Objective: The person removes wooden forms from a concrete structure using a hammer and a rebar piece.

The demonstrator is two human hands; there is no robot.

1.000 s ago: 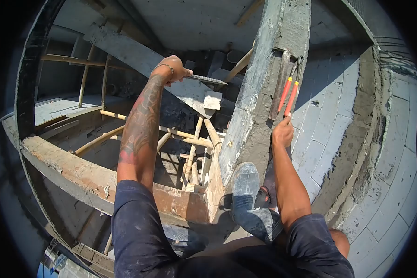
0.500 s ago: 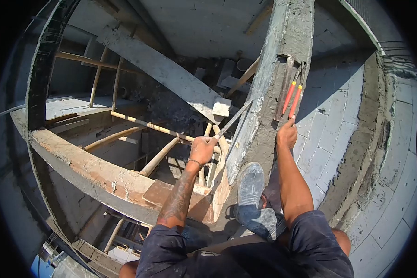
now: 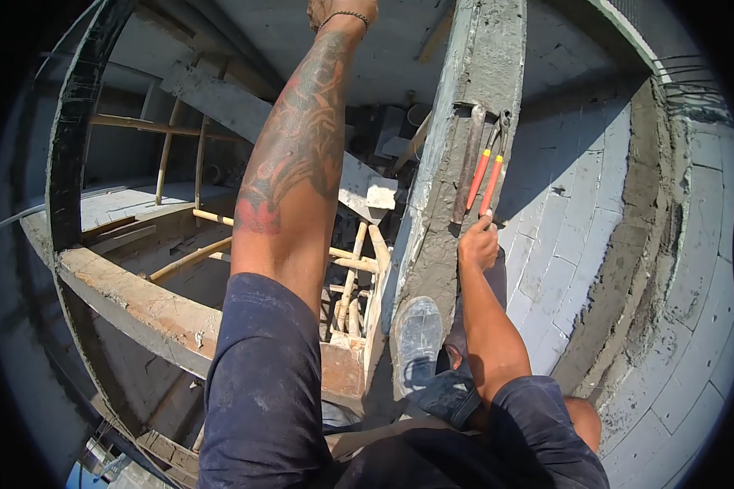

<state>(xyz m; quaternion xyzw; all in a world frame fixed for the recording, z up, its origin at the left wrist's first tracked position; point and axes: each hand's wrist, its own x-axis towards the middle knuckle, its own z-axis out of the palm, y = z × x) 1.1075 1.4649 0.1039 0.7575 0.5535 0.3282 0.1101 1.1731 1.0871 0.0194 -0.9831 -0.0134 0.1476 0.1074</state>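
Observation:
My left hand [image 3: 342,10] is at the top edge of the view, above a raised tattooed forearm. Its fingers are cut off by the frame, so what it holds does not show. My right hand [image 3: 479,244] is closed at the lower end of a pair of pincers [image 3: 483,175] with red and yellow handles. The pincers rest on top of the rough concrete beam [image 3: 489,61], jaws pointing away from me. Close on their left lies a hammer [image 3: 470,163], its head at the far end.
My shoe [image 3: 418,338] stands on the near part of the beam. Left of it is an opening with bamboo poles [image 3: 349,285] and a curved formwork edge [image 3: 139,285]. A long board [image 3: 220,102] slants across below. Pale block paving [image 3: 554,228] lies to the right.
My left hand has swung up and forward from the formwork to the top edge; the long thin strip it gripped no longer shows. My right hand stays at the pincers as the view shifts.

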